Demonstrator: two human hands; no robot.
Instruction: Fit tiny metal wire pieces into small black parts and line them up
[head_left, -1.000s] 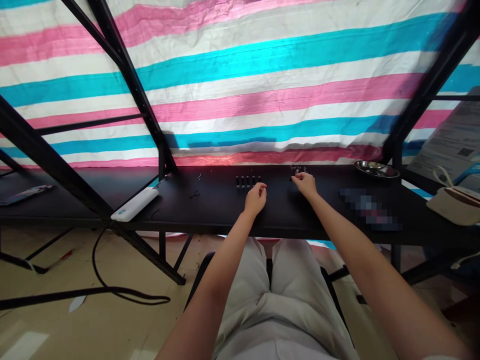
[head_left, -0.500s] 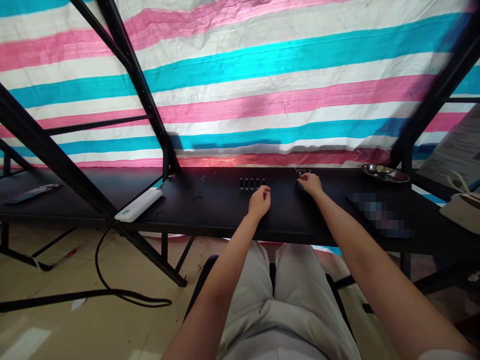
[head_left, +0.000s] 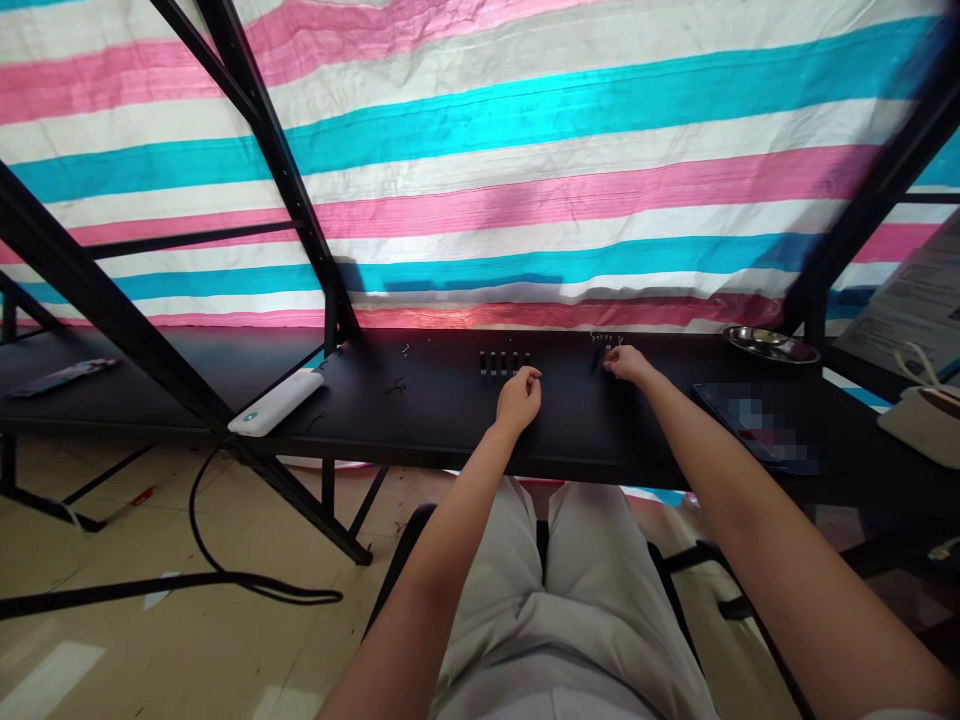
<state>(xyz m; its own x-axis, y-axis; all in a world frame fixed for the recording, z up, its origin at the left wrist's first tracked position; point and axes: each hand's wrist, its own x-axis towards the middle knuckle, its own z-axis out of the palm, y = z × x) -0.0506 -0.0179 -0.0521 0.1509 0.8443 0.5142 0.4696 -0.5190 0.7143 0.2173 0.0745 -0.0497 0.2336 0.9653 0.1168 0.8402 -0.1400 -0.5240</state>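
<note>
My left hand (head_left: 519,398) rests on the black table with its fingers curled together; whatever is in them, if anything, is hidden. Just behind it stands a row of several small dark cylinders (head_left: 493,363) with pale ends. Farther right, my right hand (head_left: 628,364) is closed in a pinch at a similar small dark cylinder (head_left: 608,353), partly covered by the fingertips. Beside those fingers, to the left, another dark piece (head_left: 596,355) shows dimly. Right behind them, small light-coloured bits (head_left: 600,337) lie near the table's back edge.
A white oblong device (head_left: 277,402) lies left, by the black metal frame (head_left: 289,180). Thin dark scraps (head_left: 395,385) are scattered near it. To the right are a shiny metal dish (head_left: 771,344), a blurred flat panel (head_left: 757,425) and a pale bag (head_left: 922,425). Striped sheeting (head_left: 525,190) hangs behind.
My right hand has shifted slightly right, and a small cylinder now shows at its fingertips. My left hand has stayed almost in place by the row.
</note>
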